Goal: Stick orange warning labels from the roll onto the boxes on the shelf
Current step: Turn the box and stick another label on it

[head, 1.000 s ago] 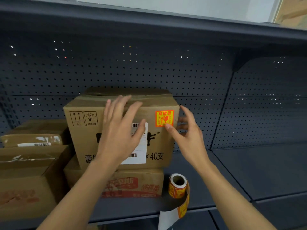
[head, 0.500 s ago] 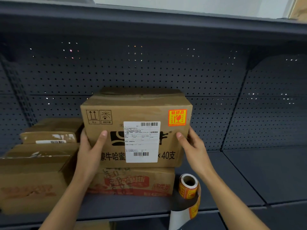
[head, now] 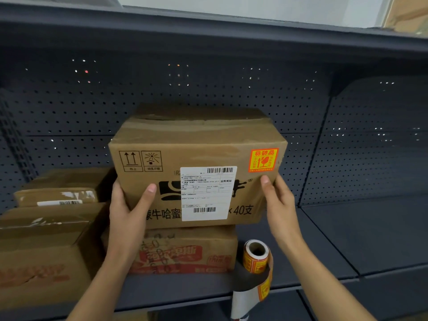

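Observation:
A brown cardboard box with a white shipping label is held at both ends, tilted and a little above the red-printed box under it. An orange warning label is stuck on its front at the upper right. My left hand grips the box's left end, thumb on the front. My right hand grips the right end, thumb just below the orange label. The label roll stands on the shelf by the lower box, its backing strip hanging over the front edge.
More cardboard boxes are stacked at the left, one with a barcode label behind. A perforated dark back panel closes the bay. The shelf stretches bare to the right of the roll. Another shelf board runs overhead.
My hands left the box's front, where the right one touched the orange label, and took hold of its two ends. The box now sits tilted and slightly raised.

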Demonstrator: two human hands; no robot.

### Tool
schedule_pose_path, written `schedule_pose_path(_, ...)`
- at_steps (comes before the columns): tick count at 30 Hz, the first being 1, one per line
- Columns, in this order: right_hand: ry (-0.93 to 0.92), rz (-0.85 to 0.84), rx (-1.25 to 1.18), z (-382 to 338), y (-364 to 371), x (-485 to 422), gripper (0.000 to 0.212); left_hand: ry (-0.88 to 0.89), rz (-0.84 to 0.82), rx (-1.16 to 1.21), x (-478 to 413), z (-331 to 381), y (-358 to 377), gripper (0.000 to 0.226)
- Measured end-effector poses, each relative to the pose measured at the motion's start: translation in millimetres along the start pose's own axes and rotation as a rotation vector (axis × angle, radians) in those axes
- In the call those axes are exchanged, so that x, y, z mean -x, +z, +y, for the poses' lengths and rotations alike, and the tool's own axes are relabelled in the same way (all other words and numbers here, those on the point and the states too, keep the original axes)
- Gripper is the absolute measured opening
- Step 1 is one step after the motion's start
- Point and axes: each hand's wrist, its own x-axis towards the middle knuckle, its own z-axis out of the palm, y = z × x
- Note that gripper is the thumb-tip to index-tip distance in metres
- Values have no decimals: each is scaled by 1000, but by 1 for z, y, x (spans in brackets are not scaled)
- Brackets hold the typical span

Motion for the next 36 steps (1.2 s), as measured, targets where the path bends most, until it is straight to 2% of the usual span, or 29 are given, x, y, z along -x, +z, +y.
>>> schedule_pose_path(6,-69,132,42,-12,-45,1,29,56,-84,17,12,10,46,63)
schedule_pose_path(18,-35,345,190,-18,-174,15,29,-51,-343,46,50,4,161,50)
schedule_pose_path(27,126,383,218,12,-241,14,26,-178,-444,-34,76,-23,224,47)
schedule_pose_path(36,240,360,209,51,-269,-13,26,-219,-512,-203,74,-50,255,48)
